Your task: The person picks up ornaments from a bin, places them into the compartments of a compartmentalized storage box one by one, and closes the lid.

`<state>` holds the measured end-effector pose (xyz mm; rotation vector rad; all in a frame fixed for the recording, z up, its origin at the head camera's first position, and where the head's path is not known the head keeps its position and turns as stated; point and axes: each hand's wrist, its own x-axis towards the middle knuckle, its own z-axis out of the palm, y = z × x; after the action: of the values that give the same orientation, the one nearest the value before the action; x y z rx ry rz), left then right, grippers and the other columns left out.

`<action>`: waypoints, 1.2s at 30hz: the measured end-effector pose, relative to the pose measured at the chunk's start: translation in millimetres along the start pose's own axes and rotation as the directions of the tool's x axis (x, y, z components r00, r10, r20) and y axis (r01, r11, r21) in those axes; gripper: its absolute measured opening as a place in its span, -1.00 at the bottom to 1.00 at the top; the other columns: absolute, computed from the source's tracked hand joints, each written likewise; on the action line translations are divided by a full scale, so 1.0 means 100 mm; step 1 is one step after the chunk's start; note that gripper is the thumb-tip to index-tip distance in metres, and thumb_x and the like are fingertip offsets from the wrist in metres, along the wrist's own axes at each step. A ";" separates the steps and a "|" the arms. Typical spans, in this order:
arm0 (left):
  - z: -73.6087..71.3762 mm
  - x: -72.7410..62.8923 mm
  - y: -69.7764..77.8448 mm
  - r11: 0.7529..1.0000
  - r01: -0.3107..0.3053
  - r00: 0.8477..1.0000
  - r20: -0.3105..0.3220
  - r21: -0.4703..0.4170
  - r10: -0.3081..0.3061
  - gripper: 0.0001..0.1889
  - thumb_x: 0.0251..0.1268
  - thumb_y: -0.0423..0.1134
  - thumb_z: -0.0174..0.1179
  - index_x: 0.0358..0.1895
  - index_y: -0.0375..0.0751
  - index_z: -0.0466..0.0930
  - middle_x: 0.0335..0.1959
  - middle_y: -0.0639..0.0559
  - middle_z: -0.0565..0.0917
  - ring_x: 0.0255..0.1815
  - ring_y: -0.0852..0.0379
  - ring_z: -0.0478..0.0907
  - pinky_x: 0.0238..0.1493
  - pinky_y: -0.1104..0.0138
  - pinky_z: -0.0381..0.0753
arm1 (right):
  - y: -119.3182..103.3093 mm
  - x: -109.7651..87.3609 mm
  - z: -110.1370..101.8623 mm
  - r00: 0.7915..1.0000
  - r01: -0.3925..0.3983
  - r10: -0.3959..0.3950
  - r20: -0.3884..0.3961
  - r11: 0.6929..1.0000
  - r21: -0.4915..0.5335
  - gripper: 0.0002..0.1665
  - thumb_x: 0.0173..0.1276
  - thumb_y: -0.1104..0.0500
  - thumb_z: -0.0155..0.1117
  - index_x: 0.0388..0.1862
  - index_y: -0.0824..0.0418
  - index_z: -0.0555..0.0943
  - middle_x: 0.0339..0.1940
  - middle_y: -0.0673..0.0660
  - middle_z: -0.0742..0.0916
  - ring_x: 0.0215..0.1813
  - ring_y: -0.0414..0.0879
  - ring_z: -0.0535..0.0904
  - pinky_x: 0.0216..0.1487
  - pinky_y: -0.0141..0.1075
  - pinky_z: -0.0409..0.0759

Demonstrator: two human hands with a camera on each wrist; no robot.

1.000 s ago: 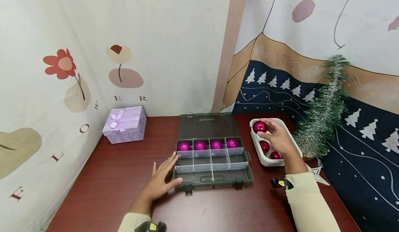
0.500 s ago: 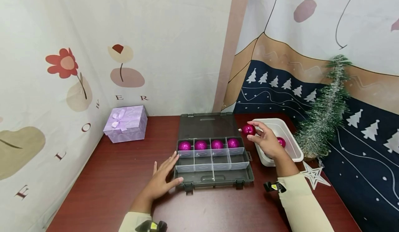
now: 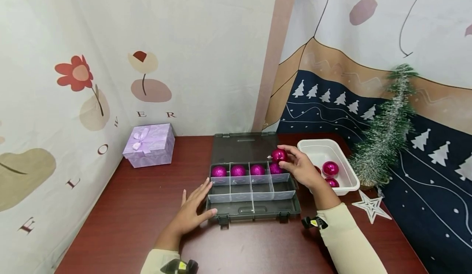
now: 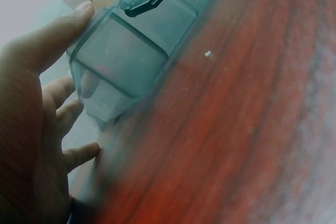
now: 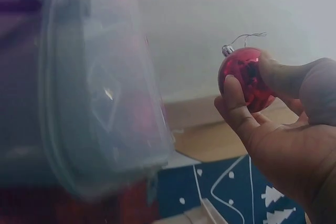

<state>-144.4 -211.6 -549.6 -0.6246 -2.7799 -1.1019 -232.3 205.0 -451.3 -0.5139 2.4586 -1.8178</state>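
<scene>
My right hand [image 3: 300, 168] pinches a shiny magenta Christmas bauble [image 3: 279, 155] between thumb and fingers, over the back right corner of a dark clear compartment box [image 3: 254, 217]. In the right wrist view the held bauble [image 5: 242, 74] shows a silver cap and a wire hook. Several glittery magenta baubles [image 3: 237, 170] fill the box's back row, one per compartment; the rightmost is partly covered by my right fingers. My left hand [image 3: 191, 214] rests at the box's left side with its fingers spread, and in the left wrist view the thumb [image 4: 79, 19] touches the box's edge.
Right of the box stands a white tray [image 3: 346, 184] with shiny baubles [image 3: 330, 168] in it. Beyond it are a frosted toy Christmas tree [image 3: 387, 139] and a white star [image 3: 371, 207]. A lilac gift box [image 3: 149, 145] sits at the back left. The box's lid [image 3: 243, 148] lies back.
My right hand has lifted the shiny bauble out of the white tray and carried it left to the compartment box. The left hand stays in place.
</scene>
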 end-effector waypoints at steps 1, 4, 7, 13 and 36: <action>0.00 0.00 0.00 1.000 -0.002 1.000 0.000 0.001 0.002 -0.04 0.36 0.17 0.42 0.75 -0.03 0.24 0.81 -0.09 0.21 0.71 -0.45 0.27 0.50 -0.72 -0.40 | 0.00 0.01 0.02 1.000 0.002 -0.003 0.004 1.000 0.002 -0.34 0.58 0.40 0.31 0.60 0.23 0.45 0.50 0.43 0.56 0.38 0.28 0.63 0.17 -0.49 0.72; 0.00 0.00 0.00 1.000 -0.004 1.000 0.002 0.000 0.004 -0.04 0.37 0.17 0.42 0.75 -0.04 0.24 0.81 -0.10 0.21 0.71 -0.45 0.27 0.50 -0.72 -0.40 | -0.01 0.02 0.10 1.000 0.020 -0.020 0.022 1.000 0.002 -0.35 0.59 0.40 0.29 0.61 0.24 0.45 0.53 0.41 0.53 0.43 0.34 0.61 0.19 -0.48 0.71; -0.01 0.00 0.02 1.000 -0.003 1.000 0.003 -0.008 0.003 -0.04 0.36 0.15 0.42 0.75 -0.06 0.25 0.80 -0.12 0.22 0.71 -0.46 0.27 0.50 -0.73 -0.40 | -0.03 0.03 0.17 0.998 0.043 -0.044 0.042 0.999 0.006 -0.36 0.60 0.41 0.27 0.61 0.26 0.44 0.53 0.42 0.54 0.44 0.37 0.60 0.19 -0.49 0.69; -0.02 -0.01 0.04 1.000 0.001 1.000 0.004 -0.012 -0.001 -0.04 0.36 0.14 0.42 0.74 -0.08 0.26 0.80 -0.14 0.22 0.70 -0.48 0.27 0.50 -0.73 -0.40 | -0.08 0.06 0.31 0.995 0.077 -0.075 0.068 0.997 -0.031 -0.34 0.58 0.41 0.29 0.61 0.26 0.45 0.50 0.41 0.57 0.41 0.33 0.61 0.18 -0.55 0.64; -0.03 0.01 0.05 1.000 0.009 1.000 0.009 -0.007 -0.009 -0.04 0.36 0.15 0.43 0.75 -0.03 0.24 0.80 -0.12 0.22 0.71 -0.48 0.27 0.51 -0.72 -0.41 | -0.26 0.14 0.82 0.977 0.189 -0.173 0.125 0.973 -0.131 -0.37 0.58 0.36 0.31 0.59 0.25 0.50 0.42 0.40 0.58 0.33 0.24 0.58 0.29 -0.08 0.70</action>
<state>-143.0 -210.0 -543.8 -0.6195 -2.7900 -1.1137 -220.8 119.0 -450.3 -0.8521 2.5506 -1.6251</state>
